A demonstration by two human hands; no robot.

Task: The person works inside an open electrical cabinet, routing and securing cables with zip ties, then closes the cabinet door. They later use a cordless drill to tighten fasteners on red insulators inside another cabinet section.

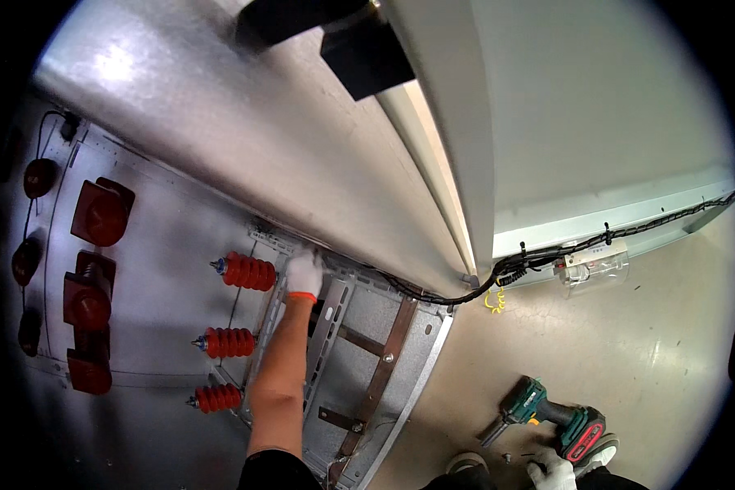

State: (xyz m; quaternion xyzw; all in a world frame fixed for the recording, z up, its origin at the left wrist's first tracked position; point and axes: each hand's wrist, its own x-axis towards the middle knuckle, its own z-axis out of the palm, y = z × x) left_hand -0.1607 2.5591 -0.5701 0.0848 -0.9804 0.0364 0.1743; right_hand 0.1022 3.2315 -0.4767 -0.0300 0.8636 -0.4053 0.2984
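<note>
My left hand, in a white glove with an orange cuff, reaches into the metal cabinet beside the top red ribbed insulator. It is at the upper end of a slotted metal rail; its fingertips are blurred, so their grip does not show. Low on the right, my right hand, also gloved in white, is near the floor with its fingers curled together. What they hold, if anything, is too small to make out. Just above it lies a green and black cordless impact wrench with a long socket. A small bolt lies nearby.
Two more red insulators line the cabinet's left side, with red-brown housings farther left. Brown flat bars cross the frame. A black cable bundle runs rightward past a clear plastic-covered part. A large metal panel hangs overhead.
</note>
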